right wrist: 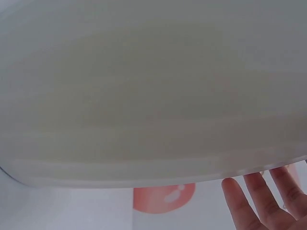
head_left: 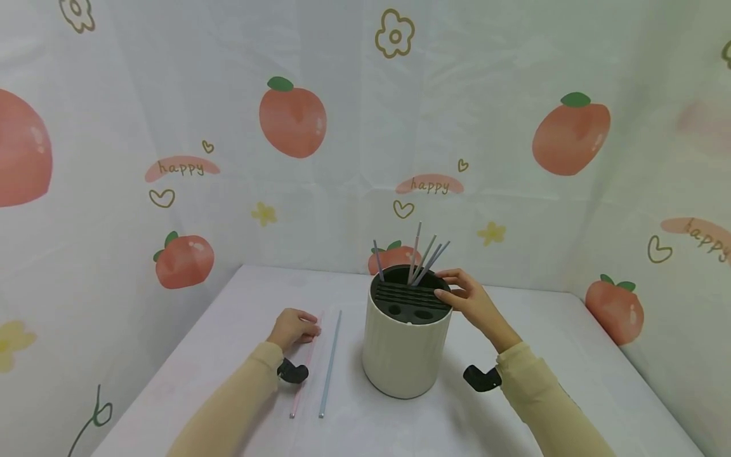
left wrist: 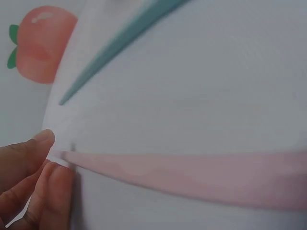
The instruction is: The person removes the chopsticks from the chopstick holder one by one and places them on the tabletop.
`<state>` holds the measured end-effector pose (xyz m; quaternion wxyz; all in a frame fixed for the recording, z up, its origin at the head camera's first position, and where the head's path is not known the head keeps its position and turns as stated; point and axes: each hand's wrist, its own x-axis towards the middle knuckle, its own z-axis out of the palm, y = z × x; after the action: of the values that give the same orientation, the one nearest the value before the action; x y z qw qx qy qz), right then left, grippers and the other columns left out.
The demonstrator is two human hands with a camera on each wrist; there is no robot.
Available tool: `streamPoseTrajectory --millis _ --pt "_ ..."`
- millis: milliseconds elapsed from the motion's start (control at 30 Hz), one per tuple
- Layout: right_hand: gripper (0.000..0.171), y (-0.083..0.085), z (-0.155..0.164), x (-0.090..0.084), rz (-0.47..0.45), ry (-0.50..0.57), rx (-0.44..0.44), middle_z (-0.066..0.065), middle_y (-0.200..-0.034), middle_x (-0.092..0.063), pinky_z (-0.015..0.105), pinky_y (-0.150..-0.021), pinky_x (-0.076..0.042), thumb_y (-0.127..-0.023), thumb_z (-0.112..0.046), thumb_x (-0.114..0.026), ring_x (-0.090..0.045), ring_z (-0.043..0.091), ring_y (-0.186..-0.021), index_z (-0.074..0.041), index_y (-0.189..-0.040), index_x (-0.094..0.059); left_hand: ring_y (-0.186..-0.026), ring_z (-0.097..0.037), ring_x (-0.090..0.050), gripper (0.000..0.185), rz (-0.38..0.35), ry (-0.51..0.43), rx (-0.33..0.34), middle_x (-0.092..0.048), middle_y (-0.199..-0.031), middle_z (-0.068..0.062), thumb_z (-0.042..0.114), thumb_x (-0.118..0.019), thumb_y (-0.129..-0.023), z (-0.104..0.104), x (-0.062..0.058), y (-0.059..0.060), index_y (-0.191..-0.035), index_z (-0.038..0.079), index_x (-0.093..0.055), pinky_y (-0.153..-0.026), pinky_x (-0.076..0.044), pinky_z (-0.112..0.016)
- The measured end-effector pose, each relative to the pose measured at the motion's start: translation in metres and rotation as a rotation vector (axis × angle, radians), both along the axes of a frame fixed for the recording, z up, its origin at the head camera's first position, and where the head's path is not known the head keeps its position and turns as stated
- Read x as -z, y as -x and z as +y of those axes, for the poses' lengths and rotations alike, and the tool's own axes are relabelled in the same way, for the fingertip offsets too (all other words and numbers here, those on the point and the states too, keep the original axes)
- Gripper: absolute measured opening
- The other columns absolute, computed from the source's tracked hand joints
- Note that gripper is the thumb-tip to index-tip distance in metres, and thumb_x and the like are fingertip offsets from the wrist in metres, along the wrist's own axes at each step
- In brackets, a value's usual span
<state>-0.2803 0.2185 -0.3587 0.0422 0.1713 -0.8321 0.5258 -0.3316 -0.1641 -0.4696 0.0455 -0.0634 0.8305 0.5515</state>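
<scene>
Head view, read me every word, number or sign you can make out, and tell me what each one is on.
"happy": left pink strip on the backdrop.
"happy": middle pink strip on the backdrop.
"happy": right pink strip, at the picture's edge.
Looped line, lower left: I can't tell whether it is a letter or a drawing.
No text can be read on the cream holder, pink stick or blue stick.

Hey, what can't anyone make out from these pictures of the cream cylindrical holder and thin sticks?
- Lower ends of the upright thin sticks: head view, hidden inside the cream cylindrical holder.
- Whether the left hand touches the thin pink stick: left wrist view, blurred at the tip.
- Left side of the leftmost orange-red printed fruit: head view, cut off by the edge.
</scene>
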Motion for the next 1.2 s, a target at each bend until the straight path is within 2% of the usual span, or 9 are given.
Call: streamPoseTrajectory --millis 133,267,467,533,600,667,800,1200 --pt "0.041 0.001 0.001 0.001 0.004 -0.003 -0.004 0.025 -0.133 -0.052 0.038 -0.083 -0.055 -0.095 -0.020 -0.062 -0.060 0.040 -0.112 -0.007 -0.131 -0.050 -0.074 -0.019 -0.069 0.032 0.045 -0.059 0.020 -0.071 -0.091 -0.015 0.002 -0.074 -0.082 0.002 -0.022 -0.001 -0.111 -0.009 -0.066 -0.067 -0.060 -0.026" --pt "0.040 0.001 0.002 0.001 0.008 -0.006 -0.005 0.025 -0.132 -0.052 0.037 -0.083 -0.055 -0.095 -0.020 -0.062 -0.060 0.040 -0.111 -0.007 -0.131 -0.050 -0.093 -0.025 -0.069 0.037 0.157 -0.216 0.098 -0.069 -0.103 -0.017 0.003 -0.071 -0.086 0.015 -0.060 -0.002 -0.120 -0.010 -0.061 -0.081 -0.060 -0.032" --pt "0.040 0.000 0.001 0.000 0.012 -0.002 0.000 0.025 -0.132 -0.052 0.037 -0.082 -0.055 -0.095 -0.020 -0.062 -0.060 0.040 -0.111 -0.007 -0.131 -0.051 -0.088 -0.011 -0.066 0.038 0.351 -0.368 0.249 -0.065 -0.097 -0.003 0.005 -0.070 -0.088 0.050 -0.128 -0.013 -0.124 -0.004 -0.061 -0.083 -0.059 -0.030" --pt "0.040 -0.001 0.001 -0.001 0.017 0.001 -0.004 0.026 -0.132 -0.052 0.036 -0.082 -0.055 -0.095 -0.019 -0.062 -0.060 0.040 -0.111 -0.005 -0.131 -0.050 -0.089 -0.012 -0.066 0.038 0.399 -0.390 0.306 -0.065 -0.098 -0.001 0.006 -0.070 -0.088 0.061 -0.142 -0.017 -0.123 -0.004 -0.061 -0.083 -0.059 -0.030" --pt "0.040 0.000 0.000 -0.001 0.017 0.006 -0.004 0.026 -0.131 -0.053 0.036 -0.082 -0.056 -0.095 -0.018 -0.062 -0.061 0.040 -0.111 -0.005 -0.130 -0.051 -0.090 -0.014 -0.066 0.037 0.432 -0.395 0.354 -0.066 -0.098 0.000 0.006 -0.071 -0.087 0.071 -0.152 -0.021 -0.121 -0.004 -0.062 -0.084 -0.058 -0.031" --pt "0.040 0.000 0.000 0.000 0.013 0.011 -0.007 0.026 -0.131 -0.053 0.038 -0.084 -0.056 -0.095 -0.018 -0.063 -0.061 0.040 -0.111 -0.005 -0.131 -0.051 -0.089 -0.016 -0.067 0.035 0.452 -0.394 0.389 -0.067 -0.097 0.001 0.006 -0.072 -0.086 0.079 -0.156 -0.024 -0.119 -0.004 -0.063 -0.086 -0.058 -0.032" --pt "0.040 0.002 0.000 0.001 0.003 0.023 -0.005 0.025 -0.131 -0.054 0.041 -0.085 -0.056 -0.094 -0.019 -0.063 -0.061 0.039 -0.111 -0.006 -0.131 -0.051 -0.087 -0.016 -0.068 0.030 0.463 -0.384 0.428 -0.068 -0.095 0.002 0.006 -0.073 -0.086 0.091 -0.155 -0.025 -0.113 -0.005 -0.064 -0.088 -0.057 -0.033" --pt "0.040 0.001 0.000 0.001 0.007 0.018 -0.009 0.025 -0.132 -0.053 0.042 -0.087 -0.056 -0.095 -0.019 -0.063 -0.061 0.039 -0.112 -0.007 -0.131 -0.051 -0.090 -0.012 -0.065 0.021 0.477 -0.325 0.403 -0.068 -0.092 0.004 0.005 -0.073 -0.085 0.098 -0.144 -0.022 -0.103 -0.004 -0.066 -0.085 -0.055 -0.027"
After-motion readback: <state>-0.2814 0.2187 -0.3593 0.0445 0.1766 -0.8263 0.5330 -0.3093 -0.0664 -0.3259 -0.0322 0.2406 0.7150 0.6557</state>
